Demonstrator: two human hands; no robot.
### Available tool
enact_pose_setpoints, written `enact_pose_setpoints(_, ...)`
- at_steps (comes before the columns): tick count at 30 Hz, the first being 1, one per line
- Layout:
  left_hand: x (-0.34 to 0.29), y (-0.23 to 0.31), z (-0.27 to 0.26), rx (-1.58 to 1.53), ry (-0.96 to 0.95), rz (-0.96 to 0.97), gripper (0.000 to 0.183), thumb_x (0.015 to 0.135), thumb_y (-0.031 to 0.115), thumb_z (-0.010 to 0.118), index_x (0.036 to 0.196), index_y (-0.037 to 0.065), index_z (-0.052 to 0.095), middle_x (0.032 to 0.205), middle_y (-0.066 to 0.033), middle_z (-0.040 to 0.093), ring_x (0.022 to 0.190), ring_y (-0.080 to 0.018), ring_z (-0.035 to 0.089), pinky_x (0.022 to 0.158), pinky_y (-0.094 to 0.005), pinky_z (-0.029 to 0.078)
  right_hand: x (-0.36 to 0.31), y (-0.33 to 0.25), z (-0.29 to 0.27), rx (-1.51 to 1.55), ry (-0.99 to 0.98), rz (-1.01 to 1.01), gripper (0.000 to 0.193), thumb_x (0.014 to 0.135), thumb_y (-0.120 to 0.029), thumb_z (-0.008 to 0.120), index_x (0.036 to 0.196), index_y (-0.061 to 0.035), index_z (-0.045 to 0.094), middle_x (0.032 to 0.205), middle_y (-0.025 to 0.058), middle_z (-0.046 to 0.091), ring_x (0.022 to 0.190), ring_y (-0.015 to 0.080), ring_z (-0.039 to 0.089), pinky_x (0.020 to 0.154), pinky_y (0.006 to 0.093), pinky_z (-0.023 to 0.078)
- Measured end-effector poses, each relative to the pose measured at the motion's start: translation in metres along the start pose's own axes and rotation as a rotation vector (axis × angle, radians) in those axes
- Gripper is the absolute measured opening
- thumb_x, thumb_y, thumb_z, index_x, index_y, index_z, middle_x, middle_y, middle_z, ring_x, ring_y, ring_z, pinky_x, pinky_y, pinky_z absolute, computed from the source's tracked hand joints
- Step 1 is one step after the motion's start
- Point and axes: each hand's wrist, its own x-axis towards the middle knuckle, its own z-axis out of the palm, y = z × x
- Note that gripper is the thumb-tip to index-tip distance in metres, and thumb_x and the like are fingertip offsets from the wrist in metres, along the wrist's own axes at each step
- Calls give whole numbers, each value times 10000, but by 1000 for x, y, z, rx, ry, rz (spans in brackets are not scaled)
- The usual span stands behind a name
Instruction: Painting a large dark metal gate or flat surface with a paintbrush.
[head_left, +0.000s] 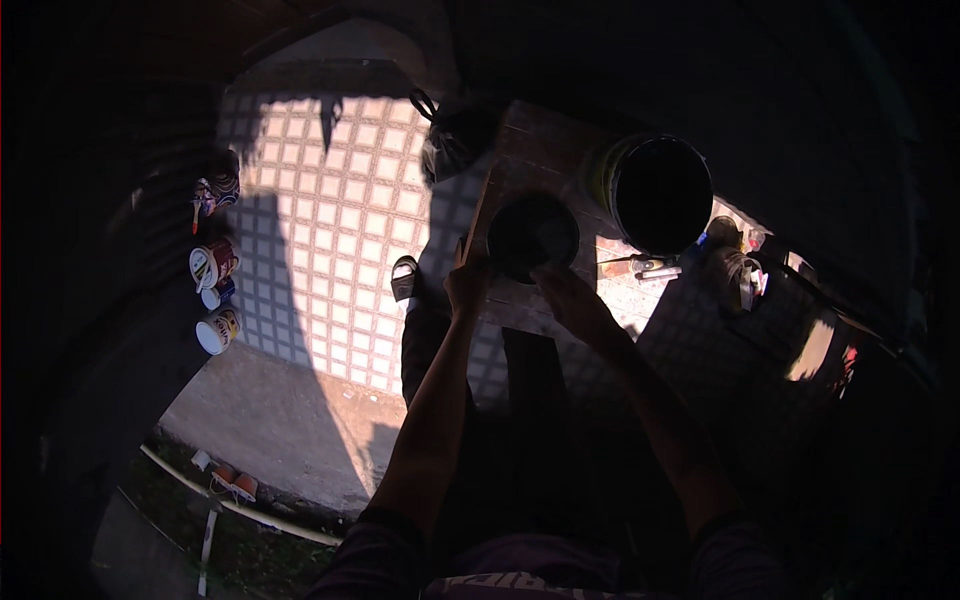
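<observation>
A round, dark pot (533,225) sits in shadow on the near part of a low wooden table (535,135). At its left rim my left hand (467,288) is closed, fingers curled against the pot's edge. My right hand (562,292) reaches to the near right rim, its fingers closed and their tips just over the edge. Whether those fingers pinch the rim or some small thing inside is too dark to tell. What the pot contains is hidden in shadow too.
A big dark-mouthed bucket (662,195) stands on the table's right side. Beside it lie small tools (655,268) in sunlight. Several tubs, including a white-lidded one (217,332), line the left. A dark bag (447,150) rests beyond my shoe (404,277) on the tiled floor (340,230).
</observation>
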Motion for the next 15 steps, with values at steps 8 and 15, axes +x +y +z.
enact_pose_setpoints(8,3,15,26,271,38,29,245,849,315,599,709,132,682,628,-125,648,622,-320,675,563,-467,526,-45,4,7,-246,101,-16,528,902,-82,567,1381,48,386,1282,261,506,1062,397,548,880,451,499)
enact_pose_setpoints(15,-9,10,7,-99,46,230,219,837,314,644,828,95,656,712,-138,671,637,-321,686,575,-460,545,-71,-31,-12,474,485,288,166,906,-39,592,1036,24,675,1004,154,691,825,203,681,734,340,539)
